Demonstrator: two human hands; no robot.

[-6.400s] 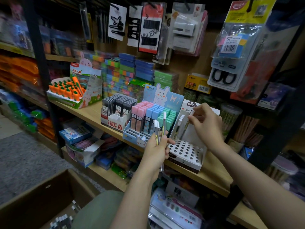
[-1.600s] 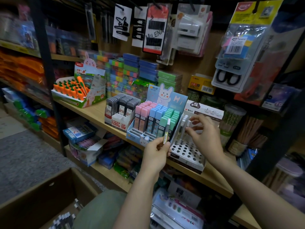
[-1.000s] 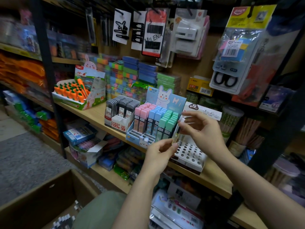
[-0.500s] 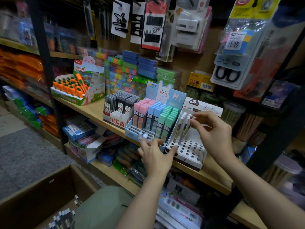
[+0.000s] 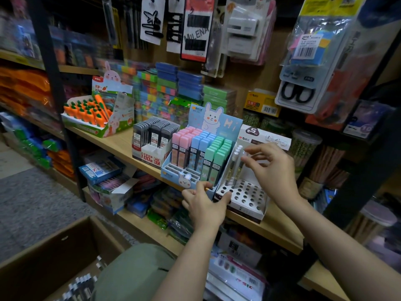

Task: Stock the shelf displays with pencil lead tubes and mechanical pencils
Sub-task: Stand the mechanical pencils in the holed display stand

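Observation:
A white perforated pencil stand (image 5: 245,196) sits on the wooden shelf (image 5: 112,142), with a few mechanical pencils (image 5: 232,168) upright in its back left holes. My right hand (image 5: 273,170) pinches the cap of the rightmost pencil between thumb and forefinger. My left hand (image 5: 206,205) holds nothing. Its thumb touches the stand's front left corner and its fingers rest on the front of the blue bunny display (image 5: 217,120). That display is filled with pink, blue and green lead tubes (image 5: 204,148). A box of black lead tubes (image 5: 156,135) stands to its left.
An open cardboard box (image 5: 54,246) on the floor at lower left holds more dark tubes (image 5: 84,285). A carrot-eraser display (image 5: 91,111) sits further left on the shelf. Hanging packs of scissors (image 5: 299,92) and hair clips crowd above. Jars (image 5: 303,146) stand right of the stand.
My left hand passed its last pencil to my right hand, then dropped to the displays' front edge. My right hand set that pencil into the stand beside the others.

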